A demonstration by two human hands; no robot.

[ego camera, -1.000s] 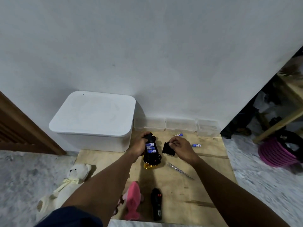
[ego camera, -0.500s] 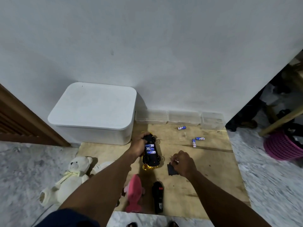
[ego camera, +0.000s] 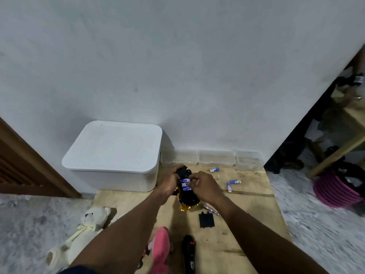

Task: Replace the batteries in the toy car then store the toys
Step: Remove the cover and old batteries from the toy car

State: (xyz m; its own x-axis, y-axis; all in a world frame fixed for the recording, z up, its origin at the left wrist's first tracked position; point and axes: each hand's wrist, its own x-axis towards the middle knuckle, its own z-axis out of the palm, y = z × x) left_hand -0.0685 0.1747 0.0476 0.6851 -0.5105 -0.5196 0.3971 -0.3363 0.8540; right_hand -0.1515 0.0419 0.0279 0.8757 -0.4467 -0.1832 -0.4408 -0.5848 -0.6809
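Note:
The black and gold toy car (ego camera: 187, 198) lies upside down on the wooden board (ego camera: 246, 224), its battery bay uncovered and showing blue and white batteries (ego camera: 185, 184). My left hand (ego camera: 170, 182) grips the car's far end. My right hand (ego camera: 203, 185) rests over the bay with its fingertips pinched at the batteries. The black battery cover (ego camera: 206, 220) lies flat on the board near the car's gold end. Three loose batteries (ego camera: 230, 187) lie to the right. A screwdriver (ego camera: 211, 209) pokes out from under my right forearm.
A white lidded storage box (ego camera: 114, 155) stands against the wall at left. A cream teddy bear (ego camera: 83, 232), a pink plush toy (ego camera: 161, 250) and a black remote control (ego camera: 189, 254) lie close to me. Clear small containers (ego camera: 216, 158) line the wall. A pink basket (ego camera: 333, 190) sits far right.
My right hand set the black battery cover down on the board, let it go, and moved back up to the batteries in the car. My left hand kept holding the car.

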